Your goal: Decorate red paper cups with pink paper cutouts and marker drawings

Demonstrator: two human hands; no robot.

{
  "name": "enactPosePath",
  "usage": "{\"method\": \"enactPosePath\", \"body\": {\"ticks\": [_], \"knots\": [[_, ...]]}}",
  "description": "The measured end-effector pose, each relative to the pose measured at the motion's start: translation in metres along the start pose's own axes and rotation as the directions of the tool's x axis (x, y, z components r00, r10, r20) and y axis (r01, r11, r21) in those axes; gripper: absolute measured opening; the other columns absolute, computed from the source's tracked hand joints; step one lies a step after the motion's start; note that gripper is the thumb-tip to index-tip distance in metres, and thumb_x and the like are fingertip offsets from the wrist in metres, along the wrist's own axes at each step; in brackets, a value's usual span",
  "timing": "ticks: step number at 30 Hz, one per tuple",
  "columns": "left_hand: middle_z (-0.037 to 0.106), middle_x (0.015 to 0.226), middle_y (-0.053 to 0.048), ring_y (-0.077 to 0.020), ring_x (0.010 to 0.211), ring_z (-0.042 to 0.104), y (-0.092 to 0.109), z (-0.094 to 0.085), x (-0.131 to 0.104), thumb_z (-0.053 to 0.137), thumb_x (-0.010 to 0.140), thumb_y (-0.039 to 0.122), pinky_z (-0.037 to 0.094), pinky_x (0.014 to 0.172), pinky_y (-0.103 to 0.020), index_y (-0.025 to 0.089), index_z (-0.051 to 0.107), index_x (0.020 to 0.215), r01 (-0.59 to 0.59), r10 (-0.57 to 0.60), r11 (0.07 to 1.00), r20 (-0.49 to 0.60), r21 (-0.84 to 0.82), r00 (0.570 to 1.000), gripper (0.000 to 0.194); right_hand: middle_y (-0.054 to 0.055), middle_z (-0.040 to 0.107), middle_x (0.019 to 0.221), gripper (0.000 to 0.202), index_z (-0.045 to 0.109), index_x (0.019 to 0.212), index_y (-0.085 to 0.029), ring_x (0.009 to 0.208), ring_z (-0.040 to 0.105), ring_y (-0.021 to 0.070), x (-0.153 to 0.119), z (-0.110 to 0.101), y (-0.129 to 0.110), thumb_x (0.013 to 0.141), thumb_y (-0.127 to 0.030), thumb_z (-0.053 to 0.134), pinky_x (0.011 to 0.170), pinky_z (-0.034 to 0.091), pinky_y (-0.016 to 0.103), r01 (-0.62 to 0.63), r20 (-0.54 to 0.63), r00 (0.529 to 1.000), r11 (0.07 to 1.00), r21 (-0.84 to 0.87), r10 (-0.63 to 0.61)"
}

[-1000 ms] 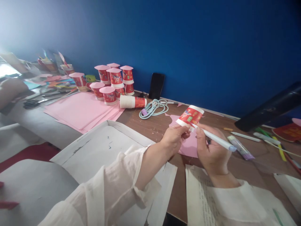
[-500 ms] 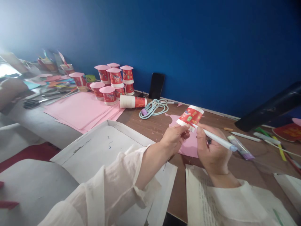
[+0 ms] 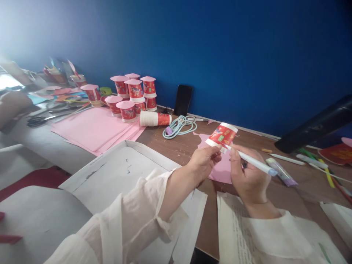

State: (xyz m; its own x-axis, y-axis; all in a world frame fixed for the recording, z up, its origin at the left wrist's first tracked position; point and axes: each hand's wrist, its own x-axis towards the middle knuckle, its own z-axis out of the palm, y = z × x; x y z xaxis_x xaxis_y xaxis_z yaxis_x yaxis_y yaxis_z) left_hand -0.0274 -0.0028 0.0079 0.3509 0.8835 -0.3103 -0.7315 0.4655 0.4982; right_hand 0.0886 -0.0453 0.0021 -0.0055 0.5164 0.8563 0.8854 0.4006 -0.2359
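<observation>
My left hand (image 3: 205, 161) pinches the rim of a red paper cup (image 3: 223, 135) with white bands and a printed pattern. The cup is tilted over a cut sheet of pink paper (image 3: 221, 171) on the brown table. In my right hand (image 3: 249, 176) is a white pen (image 3: 254, 161), its pale blue end toward me. The pen's tip meets the cup near its lower right edge; whether it touches is hard to tell. To the left stand several red cups with pink paper discs (image 3: 135, 90), some of them stacked.
A nested stack of cups (image 3: 155, 119) lies beside a coiled pale blue cable (image 3: 180, 127). A phone (image 3: 183, 99) leans on the blue wall. Left are pink sheets (image 3: 96, 128), scissors (image 3: 37, 120) and a white tray (image 3: 154, 156). A black tube (image 3: 313, 124) leans at the right. Another person's hand (image 3: 15, 104) is far left.
The cup and both hands have shifted very slightly to the left. Both hands keep the same hold on the cup and the pen.
</observation>
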Motion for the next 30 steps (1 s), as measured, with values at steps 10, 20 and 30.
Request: {"method": "enactPosePath", "body": {"ticks": [10,20,30], "knots": [[0.054,0.063,-0.001,-0.0062,0.056,0.048,0.0022,0.0019,-0.0008,0.067,0.077,0.005,0.041,0.056,-0.018,0.01,0.062,0.071,0.023,-0.023,1.0,-0.027,0.001,0.999,0.009,0.012,0.075,0.092,0.016,0.07,0.098,-0.017,0.084,0.07,0.0259,-0.0004,0.0005,-0.0001,0.091,-0.023,0.057,0.077,0.055,0.041,-0.004,-0.01,1.0,1.0,-0.005,0.004],[0.054,0.061,0.0,-0.0056,0.055,0.048,0.0027,0.0017,0.0004,0.065,0.078,0.004,0.041,0.054,-0.016,0.009,0.062,0.072,0.02,-0.021,1.0,-0.031,-0.02,0.999,0.009,0.012,0.074,0.091,0.016,0.07,0.099,-0.015,0.083,0.069,0.0255,-0.0007,0.0002,0.0002,0.09,-0.021,0.058,0.077,0.055,0.041,0.008,-0.01,1.0,1.0,-0.007,-0.008],[0.054,0.061,0.0,-0.0053,0.055,0.048,0.0036,0.0014,-0.0008,0.063,0.08,0.004,0.041,0.055,-0.016,0.009,0.062,0.075,0.016,-0.017,1.0,-0.026,-0.014,1.0,0.007,0.011,0.074,0.09,0.015,0.07,0.098,-0.016,0.083,0.07,0.0248,0.0002,-0.0002,-0.0001,0.09,-0.021,0.058,0.076,0.055,0.039,0.0,-0.008,1.0,1.0,-0.019,0.0]]}}
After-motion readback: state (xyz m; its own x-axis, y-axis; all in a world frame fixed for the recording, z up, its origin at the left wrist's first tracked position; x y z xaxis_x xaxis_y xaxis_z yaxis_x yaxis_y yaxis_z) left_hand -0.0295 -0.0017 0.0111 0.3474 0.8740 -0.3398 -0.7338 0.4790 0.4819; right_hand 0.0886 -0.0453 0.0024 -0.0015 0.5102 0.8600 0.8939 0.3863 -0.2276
